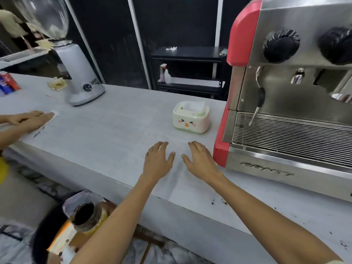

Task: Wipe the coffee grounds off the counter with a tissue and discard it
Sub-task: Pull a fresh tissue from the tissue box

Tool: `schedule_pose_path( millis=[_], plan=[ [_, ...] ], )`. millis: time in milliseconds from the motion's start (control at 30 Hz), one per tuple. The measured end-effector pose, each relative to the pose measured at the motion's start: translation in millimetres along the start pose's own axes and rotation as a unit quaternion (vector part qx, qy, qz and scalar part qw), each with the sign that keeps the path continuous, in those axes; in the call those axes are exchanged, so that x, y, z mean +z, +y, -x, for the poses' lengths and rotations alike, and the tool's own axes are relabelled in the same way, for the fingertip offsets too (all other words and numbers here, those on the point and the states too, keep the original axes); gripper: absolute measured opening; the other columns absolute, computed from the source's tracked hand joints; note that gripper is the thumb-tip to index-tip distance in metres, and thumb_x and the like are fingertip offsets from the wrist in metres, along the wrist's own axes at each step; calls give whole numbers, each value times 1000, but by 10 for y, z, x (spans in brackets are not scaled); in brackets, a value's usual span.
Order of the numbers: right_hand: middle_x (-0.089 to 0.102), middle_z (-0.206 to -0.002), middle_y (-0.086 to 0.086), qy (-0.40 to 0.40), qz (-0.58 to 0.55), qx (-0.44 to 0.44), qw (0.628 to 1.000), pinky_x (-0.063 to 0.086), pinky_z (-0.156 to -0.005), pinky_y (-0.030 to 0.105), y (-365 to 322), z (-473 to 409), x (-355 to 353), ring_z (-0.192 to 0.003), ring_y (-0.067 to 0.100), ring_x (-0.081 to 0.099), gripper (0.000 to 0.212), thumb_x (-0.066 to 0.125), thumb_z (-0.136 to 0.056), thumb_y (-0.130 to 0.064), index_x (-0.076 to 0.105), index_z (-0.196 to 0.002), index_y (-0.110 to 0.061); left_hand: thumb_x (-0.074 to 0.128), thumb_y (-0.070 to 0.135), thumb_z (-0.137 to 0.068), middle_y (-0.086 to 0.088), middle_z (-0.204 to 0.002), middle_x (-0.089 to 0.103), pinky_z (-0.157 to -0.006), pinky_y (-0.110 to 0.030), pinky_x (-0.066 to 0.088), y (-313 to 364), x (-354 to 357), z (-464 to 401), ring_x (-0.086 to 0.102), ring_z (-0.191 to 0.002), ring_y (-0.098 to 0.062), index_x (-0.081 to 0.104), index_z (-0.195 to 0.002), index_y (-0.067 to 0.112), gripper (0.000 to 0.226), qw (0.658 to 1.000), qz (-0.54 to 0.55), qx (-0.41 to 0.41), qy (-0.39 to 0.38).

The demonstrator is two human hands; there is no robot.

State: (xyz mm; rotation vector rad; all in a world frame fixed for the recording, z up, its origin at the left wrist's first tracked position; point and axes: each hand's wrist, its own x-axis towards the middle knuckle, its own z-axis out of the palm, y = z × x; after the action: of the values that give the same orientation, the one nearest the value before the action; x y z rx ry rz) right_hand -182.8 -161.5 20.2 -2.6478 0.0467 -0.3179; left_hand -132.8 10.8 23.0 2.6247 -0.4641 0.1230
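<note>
Your left hand and right hand lie flat on the counter, fingers spread and straight, thumbs nearly meeting, holding nothing. Both forearms reach forward from the lower edge, converging toward the hands. The tissue box sits just beyond your fingertips, a tissue standing up from its slot. The coffee grounds lie behind your hands, beside your right forearm, near the front edge. The risk: reaching for a tissue, you may drag that forearm through the specks and smear them or push them off the edge. The espresso machine stands close on your right and could crowd your wiping stroke
</note>
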Motion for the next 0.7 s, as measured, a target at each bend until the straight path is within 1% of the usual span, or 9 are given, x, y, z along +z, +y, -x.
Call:
schedule_pose_path(
  millis=[100, 233, 333, 467, 600, 700],
  plan=[
    [42, -141, 12, 28, -6, 22, 999, 31, -106, 36, -41, -164, 23, -129, 27, 37, 54, 48, -95, -38, 39, -137, -6, 53, 42, -98, -10, -148, 46, -108, -46, 39, -30, -2, -244, 44, -133, -33, 47, -142, 12, 54, 1000, 14, 9, -6],
    [45, -138, 11, 50, 20, 47, 997, 35, -104, 38, -100, -422, 56, -126, 27, 40, 55, 47, -94, -40, 39, -138, -7, 53, 41, -97, -10, -149, 45, -108, -46, 40, -110, -11, -607, 44, -133, -33, 46, -143, 12, 55, 999, 27, 39, -22],
    [48, -133, 11, 86, 34, 65, 994, 40, -99, 40, -138, -660, 45, -121, 28, 45, 52, 49, -93, -39, 43, -135, -8, 55, 39, -97, -10, -147, 47, -107, -46, 41, -180, -40, -892, 46, -131, -33, 46, -142, 11, 54, 997, 32, 70, -28],
    [53, -123, 12, 128, 57, 113, 984, 44, -91, 43, -180, -1044, -3, -111, 31, 50, 49, 51, -90, -37, 47, -130, -7, 55, 38, -96, -9, -146, 47, -105, -47, 42, -302, -90, -1304, 47, -129, -33, 48, -141, 11, 52, 993, 47, 105, -33],
    [51, -126, 10, 150, 80, 169, 971, 43, -89, 43, -166, -1374, -91, -113, 29, 46, 48, 49, -92, -38, 47, -130, -8, 55, 36, -97, -9, -144, 47, -102, -45, 43, -345, -133, -1637, 48, -126, -34, 49, -139, 10, 50, 987, 68, 140, -33],
    [50, -127, 11, 161, 97, 204, 961, 43, -88, 42, -94, -1600, -144, -113, 29, 45, 46, 47, -93, -38, 47, -128, -8, 56, 37, -96, -10, -143, 49, -101, -47, 45, -328, -123, -1875, 50, -124, -35, 50, -138, 9, 50, 981, 79, 172, -35]
  ],
)
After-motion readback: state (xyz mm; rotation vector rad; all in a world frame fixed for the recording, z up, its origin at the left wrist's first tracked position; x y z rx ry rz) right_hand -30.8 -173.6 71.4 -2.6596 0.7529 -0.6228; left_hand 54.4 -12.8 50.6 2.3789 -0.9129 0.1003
